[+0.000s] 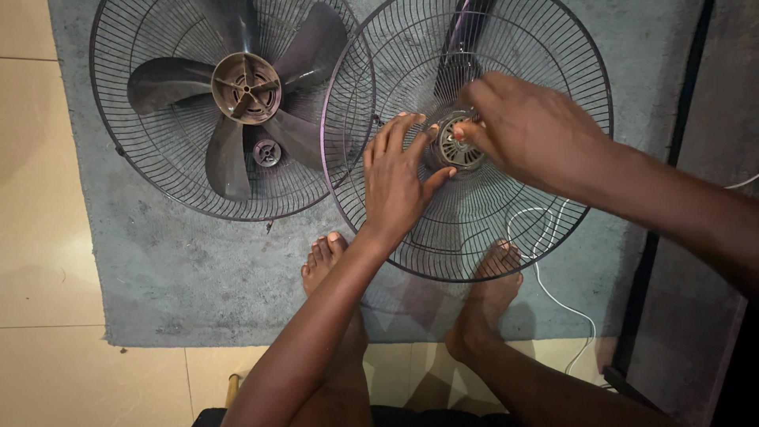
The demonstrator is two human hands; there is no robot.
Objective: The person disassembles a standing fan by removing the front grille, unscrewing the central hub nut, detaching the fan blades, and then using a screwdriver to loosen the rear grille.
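Note:
A round wire fan grille (506, 47) stands tilted over the grey mat, mounted on the fan body. My left hand (399, 182) rests flat on its wires just left of the hub, fingers spread. My right hand (526, 126) pinches the grey ribbed hub nut (457, 149) at the grille's centre. To the left lies a second wire grille (134, 158) with a dark fan blade (245, 87) lying in it.
A grey mat (174, 277) covers the tiled floor (39, 237). My bare feet (490, 277) stand under the grille. A white cord (553, 296) loops at the right. A small round cap (267, 152) lies inside the left grille.

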